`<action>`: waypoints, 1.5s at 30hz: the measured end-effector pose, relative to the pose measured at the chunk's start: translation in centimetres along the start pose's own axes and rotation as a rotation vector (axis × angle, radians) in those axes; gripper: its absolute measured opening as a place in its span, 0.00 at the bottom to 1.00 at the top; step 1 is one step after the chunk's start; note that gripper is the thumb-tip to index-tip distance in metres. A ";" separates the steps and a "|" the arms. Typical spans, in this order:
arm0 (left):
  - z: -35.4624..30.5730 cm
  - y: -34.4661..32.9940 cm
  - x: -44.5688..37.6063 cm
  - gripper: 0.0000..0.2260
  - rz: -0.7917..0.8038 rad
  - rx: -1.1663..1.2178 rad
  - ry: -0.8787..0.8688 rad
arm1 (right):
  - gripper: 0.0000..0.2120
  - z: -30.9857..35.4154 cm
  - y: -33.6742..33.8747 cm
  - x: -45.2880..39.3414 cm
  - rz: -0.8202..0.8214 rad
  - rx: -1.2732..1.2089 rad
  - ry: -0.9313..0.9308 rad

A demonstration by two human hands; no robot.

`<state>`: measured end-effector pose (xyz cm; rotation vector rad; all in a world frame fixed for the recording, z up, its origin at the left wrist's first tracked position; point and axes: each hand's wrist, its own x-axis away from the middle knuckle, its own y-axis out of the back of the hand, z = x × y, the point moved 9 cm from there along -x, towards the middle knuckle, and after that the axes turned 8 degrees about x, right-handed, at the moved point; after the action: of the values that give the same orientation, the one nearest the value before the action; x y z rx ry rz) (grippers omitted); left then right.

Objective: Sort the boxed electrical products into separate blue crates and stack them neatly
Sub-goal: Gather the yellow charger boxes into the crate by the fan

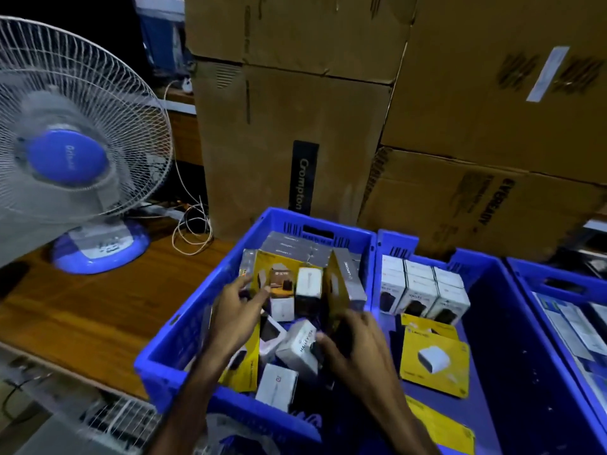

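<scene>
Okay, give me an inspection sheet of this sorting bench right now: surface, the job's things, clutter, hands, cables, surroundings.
Surface: brown wooden bench top, bare beside the crates.
Job's things: left blue plastic crate holds a jumble of white, grey and yellow boxes; middle blue plastic crate holds a neat block of white boxes at its far end and flat yellow carded packs; a third blue crate shows at the right edge.
Clutter: nothing seen.
Hands: left hand reaches into the jumble, fingers open; right hand grips a small white box.
Cables: thin white cable coiled behind the left crate.
Surroundings: white-and-blue table fan at left; stacked brown cardboard cartons behind.
</scene>
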<state>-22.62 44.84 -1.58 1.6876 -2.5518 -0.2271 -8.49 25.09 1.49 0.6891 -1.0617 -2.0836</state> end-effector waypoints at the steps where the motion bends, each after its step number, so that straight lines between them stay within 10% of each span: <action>1: 0.9 -0.1 0.1 0.15 0.034 -0.047 0.006 | 0.15 0.2 -1.0 0.3 0.056 0.043 0.041; 7: 1.6 -1.2 1.0 0.14 0.267 -0.272 -0.125 | 0.28 0.9 -3.4 1.2 0.155 0.151 0.132; 13: 2.0 -2.7 1.1 0.17 0.400 -0.422 -0.171 | 0.13 1.9 -3.8 1.1 0.170 0.195 0.173; 25: 1.0 -7.9 -6.9 0.12 0.549 -0.701 -0.287 | 0.24 4.2 -5.2 -8.8 0.141 0.358 0.116; 36: 4.5 -12.9 -11.5 0.46 0.775 -1.390 -0.259 | 0.30 1.1 -12.3 -19.2 0.408 0.797 0.175; 45: 4.8 -13.5 -11.9 0.37 0.714 -1.391 -0.321 | 0.19 1.6 -12.1 -19.7 0.355 0.917 0.274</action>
<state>-6.38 50.95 -8.26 0.2254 -1.9252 -1.7162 -1.44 46.14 -4.98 1.0716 -1.8150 -1.0947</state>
